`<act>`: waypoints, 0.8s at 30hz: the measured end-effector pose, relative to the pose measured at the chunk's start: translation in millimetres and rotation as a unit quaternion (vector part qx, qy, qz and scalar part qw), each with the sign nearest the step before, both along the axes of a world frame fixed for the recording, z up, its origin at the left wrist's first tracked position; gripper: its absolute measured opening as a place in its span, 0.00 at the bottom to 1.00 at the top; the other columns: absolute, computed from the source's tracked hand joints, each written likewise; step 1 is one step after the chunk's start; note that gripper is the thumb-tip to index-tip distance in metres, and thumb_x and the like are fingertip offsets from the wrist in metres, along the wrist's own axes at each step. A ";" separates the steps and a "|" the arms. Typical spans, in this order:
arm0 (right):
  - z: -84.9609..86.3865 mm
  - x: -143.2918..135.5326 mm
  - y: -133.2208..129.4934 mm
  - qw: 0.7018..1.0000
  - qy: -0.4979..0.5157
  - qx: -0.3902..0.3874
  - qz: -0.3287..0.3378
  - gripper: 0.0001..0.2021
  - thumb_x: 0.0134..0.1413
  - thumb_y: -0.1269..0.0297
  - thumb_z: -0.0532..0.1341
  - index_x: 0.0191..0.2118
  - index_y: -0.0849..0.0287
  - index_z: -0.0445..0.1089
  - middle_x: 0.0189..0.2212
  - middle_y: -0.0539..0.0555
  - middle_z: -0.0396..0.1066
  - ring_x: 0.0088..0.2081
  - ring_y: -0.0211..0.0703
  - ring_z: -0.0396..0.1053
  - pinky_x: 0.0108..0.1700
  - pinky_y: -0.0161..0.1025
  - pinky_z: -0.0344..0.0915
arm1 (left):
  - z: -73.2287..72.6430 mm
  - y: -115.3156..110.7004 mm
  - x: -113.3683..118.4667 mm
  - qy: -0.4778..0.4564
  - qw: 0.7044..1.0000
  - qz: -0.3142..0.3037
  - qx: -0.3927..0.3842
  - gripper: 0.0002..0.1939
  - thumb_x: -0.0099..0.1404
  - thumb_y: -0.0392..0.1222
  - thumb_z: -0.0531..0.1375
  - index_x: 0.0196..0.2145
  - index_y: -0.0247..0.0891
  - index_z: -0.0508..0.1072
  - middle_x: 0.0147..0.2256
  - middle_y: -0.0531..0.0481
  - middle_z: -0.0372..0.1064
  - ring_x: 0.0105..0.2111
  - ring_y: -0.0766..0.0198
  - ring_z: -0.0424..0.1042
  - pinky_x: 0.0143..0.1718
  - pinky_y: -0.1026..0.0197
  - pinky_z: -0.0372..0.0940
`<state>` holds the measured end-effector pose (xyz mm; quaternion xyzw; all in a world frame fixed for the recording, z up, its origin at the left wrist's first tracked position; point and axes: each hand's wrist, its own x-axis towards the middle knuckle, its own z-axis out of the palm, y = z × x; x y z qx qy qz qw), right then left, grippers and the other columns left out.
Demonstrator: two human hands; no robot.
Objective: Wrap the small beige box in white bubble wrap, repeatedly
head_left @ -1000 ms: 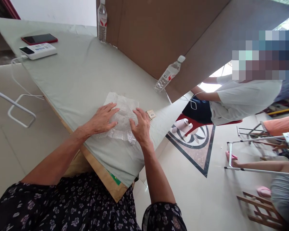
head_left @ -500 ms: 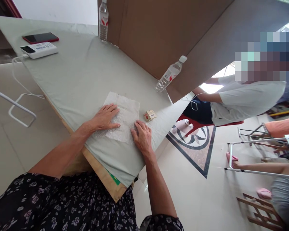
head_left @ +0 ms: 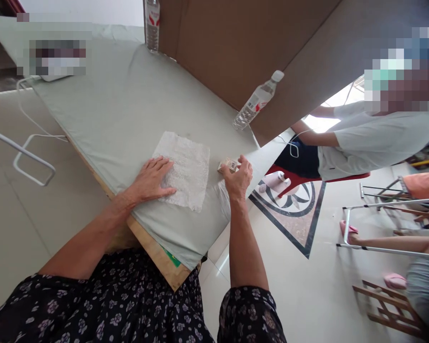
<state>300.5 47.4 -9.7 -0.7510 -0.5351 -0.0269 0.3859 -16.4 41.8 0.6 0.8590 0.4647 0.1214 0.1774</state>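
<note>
Thumb and fingers of the right hand (head_left: 239,182) stand around a small box (head_left: 230,165), though I cannot tell whether they are closed on it. The box sits on the cloth-covered table (head_left: 109,109), just to the right of a flat sheet of bubble wrap (head_left: 188,170). Palm down, the left hand (head_left: 150,180) rests on the sheet's left part, its thumb apart from the fingers. Farther back, one water bottle (head_left: 258,101) is beside a large cardboard panel (head_left: 218,43), and another bottle (head_left: 153,29) is at the panel's left end.
</note>
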 end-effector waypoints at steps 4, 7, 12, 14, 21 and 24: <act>9.8 14.8 -4.8 0.995 -0.013 -0.065 0.071 0.24 0.49 0.53 0.69 0.51 0.55 0.75 0.53 0.64 0.72 0.51 0.58 0.70 0.58 0.62 0.65 | -0.1 -1.8 -1.0 -0.005 1.000 0.004 0.002 0.44 0.63 0.59 0.64 0.71 0.38 0.59 0.72 0.36 0.57 0.74 0.40 0.51 0.74 0.37 0.44; 15.2 24.6 -8.3 0.990 -0.023 -0.079 0.118 0.23 0.47 0.58 0.69 0.51 0.54 0.75 0.54 0.62 0.74 0.54 0.58 0.70 0.58 0.60 0.66 | 1.0 -2.6 0.2 -0.009 1.000 0.007 0.002 0.45 0.62 0.59 0.64 0.71 0.39 0.59 0.72 0.36 0.57 0.74 0.39 0.51 0.74 0.37 0.45; 26.9 18.4 -11.5 0.981 0.067 -0.089 0.157 0.22 0.50 0.58 0.66 0.53 0.54 0.73 0.47 0.57 0.78 0.43 0.48 0.74 0.44 0.47 0.72 | 3.0 -2.7 1.6 -0.027 1.000 0.009 -0.005 0.48 0.61 0.57 0.65 0.73 0.38 0.55 0.72 0.35 0.56 0.74 0.40 0.51 0.74 0.38 0.43; 34.5 -2.3 -15.2 0.979 0.087 -0.062 0.173 0.24 0.52 0.55 0.67 0.55 0.54 0.72 0.48 0.57 0.78 0.42 0.47 0.74 0.42 0.45 0.73 | 3.5 -2.9 1.2 -0.034 0.999 0.010 -0.009 0.50 0.60 0.57 0.66 0.73 0.38 0.54 0.72 0.35 0.57 0.74 0.39 0.51 0.74 0.38 0.43; 28.0 -99.0 -19.5 0.944 0.078 -0.068 0.313 0.26 0.58 0.59 0.68 0.61 0.54 0.69 0.59 0.59 0.75 0.55 0.50 0.74 0.54 0.47 0.73 | 3.0 -3.4 2.4 -0.032 0.999 0.022 -0.009 0.52 0.59 0.55 0.67 0.74 0.37 0.52 0.72 0.35 0.56 0.74 0.38 0.50 0.74 0.38 0.44; 14.5 -109.5 -18.5 0.930 0.041 -0.126 0.342 0.26 0.56 0.62 0.69 0.61 0.55 0.71 0.59 0.59 0.75 0.58 0.54 0.73 0.63 0.53 0.67 | 4.0 -3.8 3.3 -0.025 0.999 0.023 -0.013 0.52 0.59 0.55 0.66 0.74 0.35 0.52 0.72 0.34 0.56 0.74 0.38 0.51 0.74 0.38 0.44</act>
